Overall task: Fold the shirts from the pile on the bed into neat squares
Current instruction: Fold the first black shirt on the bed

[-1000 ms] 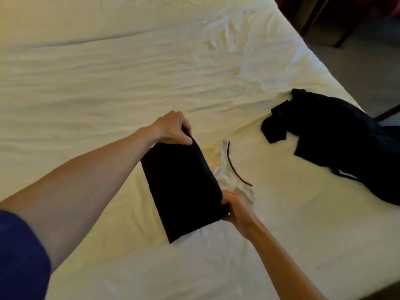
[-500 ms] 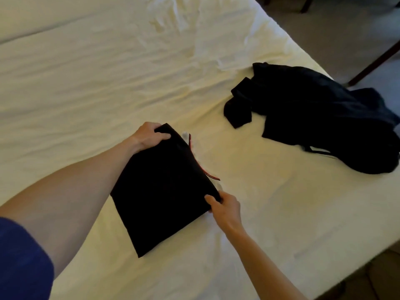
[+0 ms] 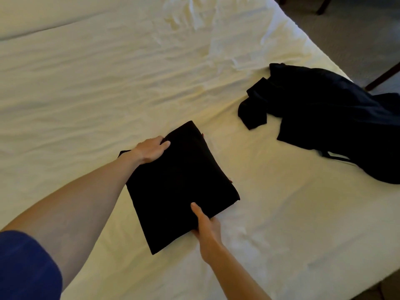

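Shirt [image 3: 181, 187], black and folded, lies on the bed [image 3: 86, 94]; the right hand [image 3: 206, 226] pinches its near edge, the left hand [image 3: 149, 150] curls over its far edge. Best release both evenly, pressing it flat, before reaching for the dark pile [image 3: 329, 118] beyond.

- No legible text, label, brand, number or sign anywhere in view.
- Folded black fabric shirt [image 3: 181, 182]: plain dark surface, no print or tag readable.
- Loose pile of dark navy-black garments [image 3: 329, 118]: no lettering or logo visible.
- Cream-white wrinkled bed sheet [image 3: 108, 83]: unmarked.
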`<state>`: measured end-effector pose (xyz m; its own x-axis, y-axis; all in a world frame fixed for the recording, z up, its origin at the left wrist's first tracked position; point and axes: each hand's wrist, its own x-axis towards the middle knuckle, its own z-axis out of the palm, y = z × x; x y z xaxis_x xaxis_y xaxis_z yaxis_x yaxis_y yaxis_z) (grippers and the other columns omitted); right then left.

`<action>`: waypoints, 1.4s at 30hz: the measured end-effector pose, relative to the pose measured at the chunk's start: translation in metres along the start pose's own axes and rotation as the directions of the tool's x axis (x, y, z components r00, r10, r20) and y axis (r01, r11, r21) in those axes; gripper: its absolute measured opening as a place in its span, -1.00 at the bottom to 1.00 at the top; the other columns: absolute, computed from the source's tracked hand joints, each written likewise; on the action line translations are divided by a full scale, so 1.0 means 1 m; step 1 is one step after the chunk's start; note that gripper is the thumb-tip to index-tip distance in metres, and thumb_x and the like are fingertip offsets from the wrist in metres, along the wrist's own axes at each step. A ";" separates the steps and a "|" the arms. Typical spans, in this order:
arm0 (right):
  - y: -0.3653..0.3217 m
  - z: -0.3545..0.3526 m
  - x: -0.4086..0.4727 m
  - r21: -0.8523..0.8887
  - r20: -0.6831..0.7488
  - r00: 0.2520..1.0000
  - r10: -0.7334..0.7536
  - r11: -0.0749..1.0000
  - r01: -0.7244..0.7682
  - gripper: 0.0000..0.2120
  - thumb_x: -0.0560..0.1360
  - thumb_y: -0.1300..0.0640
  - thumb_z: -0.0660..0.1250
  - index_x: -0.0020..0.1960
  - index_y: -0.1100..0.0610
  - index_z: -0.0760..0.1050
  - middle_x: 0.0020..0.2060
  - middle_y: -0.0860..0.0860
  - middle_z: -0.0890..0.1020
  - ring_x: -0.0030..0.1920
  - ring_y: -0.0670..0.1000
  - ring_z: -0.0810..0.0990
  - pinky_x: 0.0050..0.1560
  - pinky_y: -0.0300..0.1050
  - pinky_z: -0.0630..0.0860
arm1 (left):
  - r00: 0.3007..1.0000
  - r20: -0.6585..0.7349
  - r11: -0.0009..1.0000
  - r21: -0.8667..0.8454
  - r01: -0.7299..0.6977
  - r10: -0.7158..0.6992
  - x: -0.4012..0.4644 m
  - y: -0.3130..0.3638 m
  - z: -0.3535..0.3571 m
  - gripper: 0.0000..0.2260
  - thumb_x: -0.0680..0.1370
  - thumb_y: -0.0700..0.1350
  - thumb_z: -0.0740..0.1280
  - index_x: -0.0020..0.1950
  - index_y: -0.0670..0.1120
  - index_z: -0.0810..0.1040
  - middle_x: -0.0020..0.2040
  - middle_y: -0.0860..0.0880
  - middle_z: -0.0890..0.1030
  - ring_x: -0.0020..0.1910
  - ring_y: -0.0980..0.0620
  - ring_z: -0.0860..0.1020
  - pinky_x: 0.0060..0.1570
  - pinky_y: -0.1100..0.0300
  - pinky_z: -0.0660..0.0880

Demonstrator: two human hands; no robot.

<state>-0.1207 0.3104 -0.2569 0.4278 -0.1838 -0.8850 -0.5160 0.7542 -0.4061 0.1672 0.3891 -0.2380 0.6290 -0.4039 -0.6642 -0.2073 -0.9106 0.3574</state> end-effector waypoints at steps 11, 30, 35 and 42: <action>-0.044 -0.002 -0.005 -0.549 0.060 0.997 0.038 0.836 0.001 -0.77 0.64 0.20 0.24 0.29 0.17 0.44 -0.01 0.01 0.63 -0.05 0.01 0.62 -0.18 -0.12 0.61 | 0.951 -0.194 0.930 -0.327 0.168 -0.240 -0.076 -0.075 0.045 -0.67 0.70 0.05 0.09 0.32 -0.11 0.47 0.22 -0.13 0.56 0.15 -0.19 0.53 0.13 -0.02 0.46; -0.040 -0.058 -0.028 -0.927 0.235 0.898 -0.371 0.194 0.322 -0.66 0.67 -0.03 0.15 0.22 0.18 0.54 -0.14 -0.04 0.61 -0.21 -0.09 0.57 -0.35 -0.39 0.41 | 0.785 -0.408 0.786 -0.599 0.156 -0.466 -0.215 -0.078 0.179 -0.54 0.64 0.27 0.06 0.41 0.05 0.42 0.21 0.02 0.61 0.15 -0.11 0.60 0.06 -0.08 0.57; -0.015 -0.087 -0.042 -0.974 0.108 0.935 -0.338 0.153 0.167 -0.69 0.69 -0.05 0.06 0.04 0.09 0.51 -0.18 0.04 0.62 -0.19 0.08 0.58 -0.12 0.02 0.57 | 0.846 -0.295 0.604 -0.796 0.038 -0.443 -0.240 -0.083 0.216 -0.74 0.65 0.10 0.19 0.07 -0.02 0.58 -0.11 0.02 0.65 -0.08 -0.07 0.64 -0.26 0.16 0.45; 0.031 -0.018 -0.051 -0.796 0.586 0.498 -0.639 -0.340 0.500 -0.46 0.64 0.00 0.05 0.59 0.06 0.11 0.60 0.00 0.11 0.60 0.05 0.02 0.54 0.16 -0.01 | 0.526 -0.594 0.694 -0.720 -0.009 -0.609 -0.228 -0.055 0.209 -0.69 0.67 -0.05 0.21 0.35 -0.17 0.45 0.26 -0.13 0.50 0.18 -0.11 0.53 0.11 0.09 0.45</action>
<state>-0.1721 0.3313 -0.2279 0.9777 -0.2046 -0.0476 -0.2016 -0.8504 -0.4860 -0.1212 0.5131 -0.2436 0.9021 0.3937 -0.1769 0.3895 -0.5657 0.7269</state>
